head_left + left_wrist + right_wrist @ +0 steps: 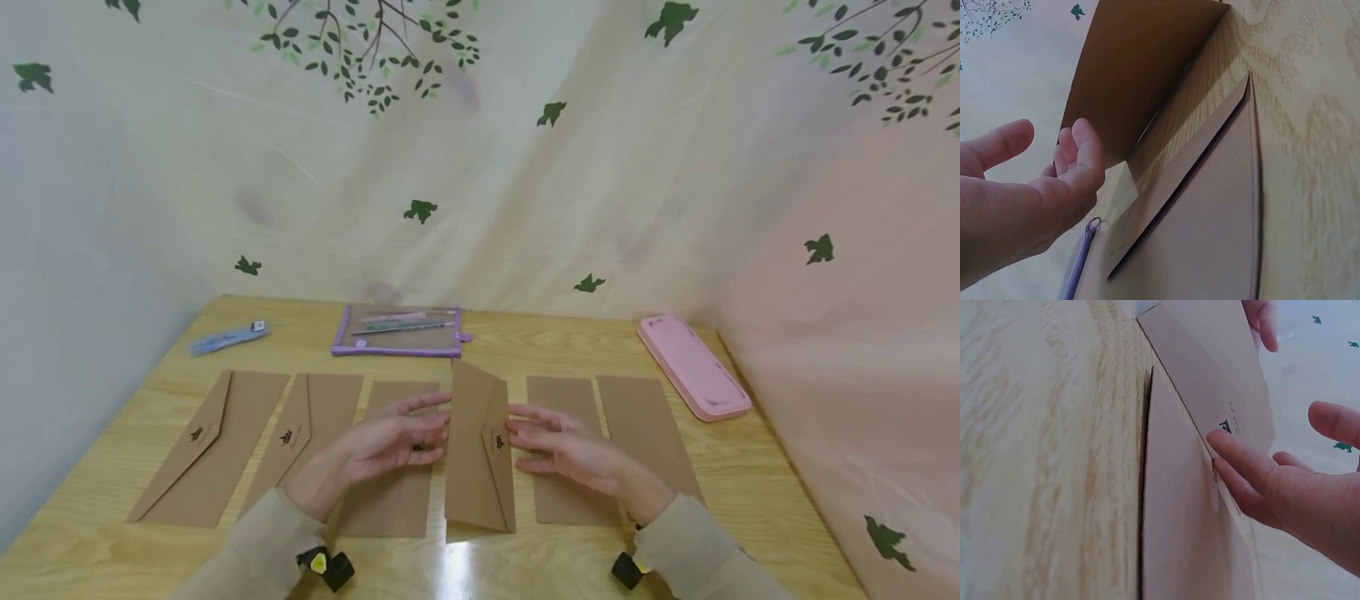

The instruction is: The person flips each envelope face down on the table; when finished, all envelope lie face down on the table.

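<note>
A kraft-brown envelope (472, 450) stands tilted up on its long edge in the middle of the table, between my two hands. Its pointed flap bears a small crown print (1225, 426) and "Thank you". My left hand (382, 446) has its fingertips at the envelope's left edge, the thumb held apart in the left wrist view. On the other side, the extended fingers of my right hand (573, 448) are right at its lower edge. Beneath the left hand lies another envelope (386, 508); a plain-faced envelope (573, 500) lies under the right hand.
Two flap-up envelopes (251, 450) (333, 408) lie at the left, a plain one (645, 425) at the right. Behind the row are a blue packet (228, 338), a purple-edged clear pouch (397, 351) holding pens, and a pink case (693, 367). Printed cloth (480, 250) hangs beyond the table.
</note>
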A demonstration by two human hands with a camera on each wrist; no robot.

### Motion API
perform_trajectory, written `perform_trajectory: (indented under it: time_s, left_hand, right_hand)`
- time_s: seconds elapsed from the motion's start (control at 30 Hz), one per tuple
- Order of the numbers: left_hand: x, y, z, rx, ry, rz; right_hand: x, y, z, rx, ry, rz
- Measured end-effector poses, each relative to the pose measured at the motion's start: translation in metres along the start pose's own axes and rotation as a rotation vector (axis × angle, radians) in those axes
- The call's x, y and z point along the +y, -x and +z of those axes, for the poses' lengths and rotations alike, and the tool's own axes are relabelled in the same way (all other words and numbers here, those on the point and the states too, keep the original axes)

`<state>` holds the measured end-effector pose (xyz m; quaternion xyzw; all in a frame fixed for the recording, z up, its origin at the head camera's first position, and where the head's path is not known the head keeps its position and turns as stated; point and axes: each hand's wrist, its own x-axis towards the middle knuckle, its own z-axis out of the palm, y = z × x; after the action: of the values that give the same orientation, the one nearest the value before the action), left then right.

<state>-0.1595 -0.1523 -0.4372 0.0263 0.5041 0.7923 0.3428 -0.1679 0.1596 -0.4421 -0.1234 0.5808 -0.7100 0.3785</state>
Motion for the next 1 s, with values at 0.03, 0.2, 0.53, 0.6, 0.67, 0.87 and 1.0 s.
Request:
perform_trajectory:
  time_s: [0.03, 0.2, 0.53, 0.6, 0.67, 0.87, 1.0]
  left_hand:
    - [-0.0001, 0.0001, 0.0003, -0.001, 0.002, 0.0]
    - [-0.0017, 0.0008, 0.0017, 0.006, -0.001, -0.002]
    - [-0.0071, -0.0024, 0.0038, 0.014, -0.023, -0.012]
    - [-0.0079, -0.003, 0.0047, 0.017, -0.027, -0.014]
    - [-0.0084, -0.0035, 0.0057, 0.021, -0.03, -0.017]
    - [-0.0095, -0.0032, 0.0082, 0.03, -0.042, -0.025]
    - [-0.0096, -0.0037, 0.0097, 0.026, -0.053, -0.026]
  right_hand:
    - [0.0, 0.0002, -0.0003, -0.001, -0.001, 0.001]
    - [0.0005, -0.0001, -0.001, -0.002, -0.001, 0.003]
    - [0.0016, 0.0002, -0.0015, 0.003, -0.003, 0.007]
    - [0.0017, 0.0002, -0.0016, 0.005, -0.006, 0.008]
    - [0.0017, 0.0002, -0.0015, 0.009, -0.009, 0.008]
    - [0.0006, -0.0001, -0.0001, 0.009, -0.009, 0.005]
    - [-0.0002, 0.0003, 0.0009, 0.004, -0.009, 0.006]
